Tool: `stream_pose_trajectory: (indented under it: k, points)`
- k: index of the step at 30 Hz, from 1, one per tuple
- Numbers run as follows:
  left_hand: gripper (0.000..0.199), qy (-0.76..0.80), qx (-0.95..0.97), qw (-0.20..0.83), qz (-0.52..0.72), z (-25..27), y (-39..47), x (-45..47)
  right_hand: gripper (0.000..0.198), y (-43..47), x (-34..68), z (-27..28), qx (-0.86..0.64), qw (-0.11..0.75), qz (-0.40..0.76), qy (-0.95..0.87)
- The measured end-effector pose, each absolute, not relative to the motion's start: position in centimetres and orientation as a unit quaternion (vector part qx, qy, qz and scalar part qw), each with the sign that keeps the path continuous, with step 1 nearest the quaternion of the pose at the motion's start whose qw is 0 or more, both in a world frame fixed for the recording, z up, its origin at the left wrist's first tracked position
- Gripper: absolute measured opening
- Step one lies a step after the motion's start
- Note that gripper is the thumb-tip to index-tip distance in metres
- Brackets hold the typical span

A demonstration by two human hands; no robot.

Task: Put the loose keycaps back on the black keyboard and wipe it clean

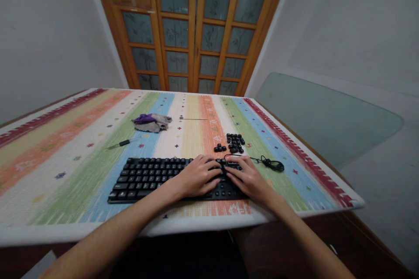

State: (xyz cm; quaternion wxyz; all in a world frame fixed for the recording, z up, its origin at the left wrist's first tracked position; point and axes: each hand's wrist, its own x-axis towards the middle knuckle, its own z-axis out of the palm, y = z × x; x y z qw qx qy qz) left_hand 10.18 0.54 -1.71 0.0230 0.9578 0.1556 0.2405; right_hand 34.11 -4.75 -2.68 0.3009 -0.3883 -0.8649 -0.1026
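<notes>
Top centre: wooden doors [192, 32], patterned glass panes [218, 0] | upper left: pale grey wall [49, 30] | lower half: table in striped tablecloth [77, 157] | lower right: dark floor [355, 257] | light: dim

A table [42, 213] is covered by a multicoloured, striped cotton-like cloth [75, 139]. On it are laid a long black keyboard [140, 178] near the front edge, small square black keycaps [234, 141] beyond it, a coiled thin black cable [273, 164], a crumpled grey-and-purple rag [155, 123], a black-handled slender tool [124, 143] and a thin dark rod [194, 119].
</notes>
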Motion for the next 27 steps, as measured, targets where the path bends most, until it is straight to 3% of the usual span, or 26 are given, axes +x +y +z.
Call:
stream_pose_trajectory:
  k: [9, 19, 27]
  points:
    - [0.023, 0.14, 0.959, 0.009, 0.245, -1.6, 0.3, 10.5, 0.024, -5.1, 33.5, -2.6, -0.396, 0.285, -0.138, -0.862]
    - [0.029, 0.129, 0.963, -0.004, 0.237, -1.9, 0.1, 11.1, 0.034, -5.8, 33.6, -3.0, -0.416, 0.269, -0.096, -0.863]
    - [0.035, 0.153, 0.965, -0.027, 0.212, -1.6, -0.2, 11.3, 0.03, -5.6, 33.0, -2.7, -0.423, 0.256, -0.119, -0.861]
